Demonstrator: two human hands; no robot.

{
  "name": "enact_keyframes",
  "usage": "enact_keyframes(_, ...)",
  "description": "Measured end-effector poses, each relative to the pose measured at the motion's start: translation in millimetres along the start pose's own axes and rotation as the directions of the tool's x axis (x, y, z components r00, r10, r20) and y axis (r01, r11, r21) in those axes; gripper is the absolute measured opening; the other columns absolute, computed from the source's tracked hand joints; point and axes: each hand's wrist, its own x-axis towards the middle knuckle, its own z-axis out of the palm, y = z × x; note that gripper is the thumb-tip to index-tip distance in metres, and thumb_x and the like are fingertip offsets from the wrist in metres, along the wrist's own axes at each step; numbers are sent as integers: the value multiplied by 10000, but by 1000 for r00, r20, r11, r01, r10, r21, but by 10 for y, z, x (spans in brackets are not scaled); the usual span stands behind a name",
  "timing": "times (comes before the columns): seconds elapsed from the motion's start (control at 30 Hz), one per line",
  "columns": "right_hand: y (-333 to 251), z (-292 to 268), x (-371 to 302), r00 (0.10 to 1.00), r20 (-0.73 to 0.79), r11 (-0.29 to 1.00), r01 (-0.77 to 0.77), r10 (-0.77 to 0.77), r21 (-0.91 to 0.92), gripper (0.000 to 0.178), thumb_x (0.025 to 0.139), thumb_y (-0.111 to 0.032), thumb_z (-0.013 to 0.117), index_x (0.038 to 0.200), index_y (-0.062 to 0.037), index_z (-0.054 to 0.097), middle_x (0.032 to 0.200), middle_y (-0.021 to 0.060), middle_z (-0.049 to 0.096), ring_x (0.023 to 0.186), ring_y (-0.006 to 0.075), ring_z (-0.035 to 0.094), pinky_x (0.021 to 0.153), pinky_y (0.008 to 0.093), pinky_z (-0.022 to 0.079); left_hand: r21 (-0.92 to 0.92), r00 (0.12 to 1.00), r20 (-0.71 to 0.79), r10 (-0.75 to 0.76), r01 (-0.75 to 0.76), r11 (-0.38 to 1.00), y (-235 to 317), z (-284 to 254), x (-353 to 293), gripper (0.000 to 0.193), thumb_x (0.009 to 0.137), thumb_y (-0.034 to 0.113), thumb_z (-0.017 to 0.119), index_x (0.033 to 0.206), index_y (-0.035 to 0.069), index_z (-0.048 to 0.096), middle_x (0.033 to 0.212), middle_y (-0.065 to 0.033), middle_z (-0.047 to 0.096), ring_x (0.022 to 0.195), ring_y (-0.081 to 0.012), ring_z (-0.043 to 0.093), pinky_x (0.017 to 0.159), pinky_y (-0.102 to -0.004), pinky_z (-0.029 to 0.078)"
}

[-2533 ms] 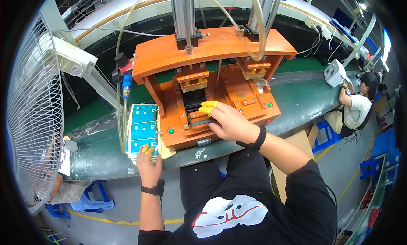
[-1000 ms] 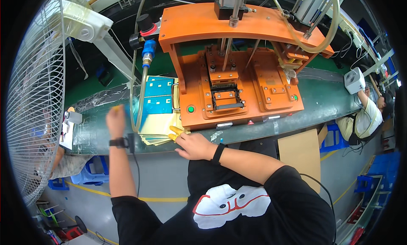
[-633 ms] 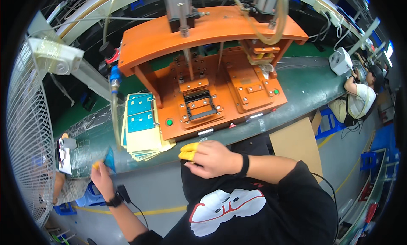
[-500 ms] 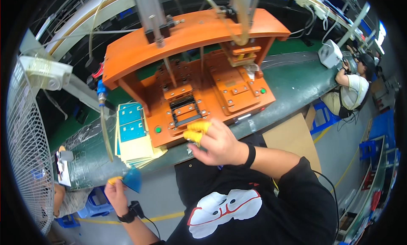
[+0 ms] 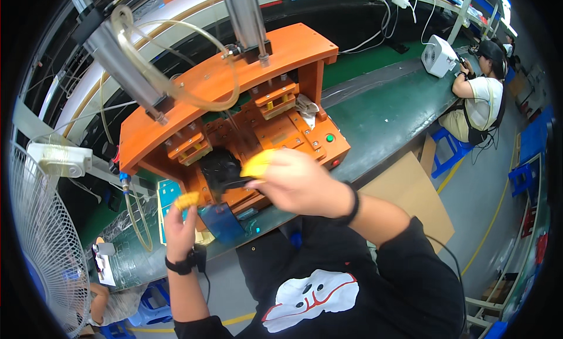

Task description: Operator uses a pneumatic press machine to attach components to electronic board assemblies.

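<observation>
My left hand (image 5: 180, 225), with yellow finger covers, pinches a translucent blue sheet (image 5: 223, 222) by its upper left corner, in front of the orange press (image 5: 281, 49). My right hand (image 5: 302, 184), also with yellow finger covers, reaches to the left fixture of the press. Its fingers are closed at the edge of a black part (image 5: 220, 167), which is blurred and lies over the fixture. Just above that part hangs the left press head (image 5: 190, 148). The right fixture (image 5: 281, 134) sits beyond my right hand.
Blue-and-yellow sheets (image 5: 167, 192) lie left of the press. A green button (image 5: 330, 138) is on its right front. A caged fan (image 5: 47, 239) stands at far left, a small white fan (image 5: 438, 56) on the green bench (image 5: 381, 113). A person (image 5: 484, 99) sits at far right.
My view has swung, and the press sits further left. My left hand has brought the blue sheet up to the press front. My right hand has moved in to the left fixture, where the dark area looks larger.
</observation>
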Motion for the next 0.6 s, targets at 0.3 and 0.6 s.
enact_keyframes(0.3,760,-1912,-1932,357,-401,501,-259,844,826,234,1054,-244,554,1119,-35,637,1070,90,708,957,235,696,846,358,562,502,994,106,28,-78,862,-150,81,1049,253,958,142,607,1154,-10,653,1105,-245,666,1029,-420,637,875,-393,512)
enact_keyframes(0.6,3710,-1890,-1800,43,-360,361,-198,932,911,326,1082,-286,479,1198,11,548,1117,167,677,1006,263,697,850,346,587,523,975,26,223,-203,828,-1303,-103,1465,229,939,178,659,1141,77,689,1083,-127,701,1059,-296,670,939,-417,517)
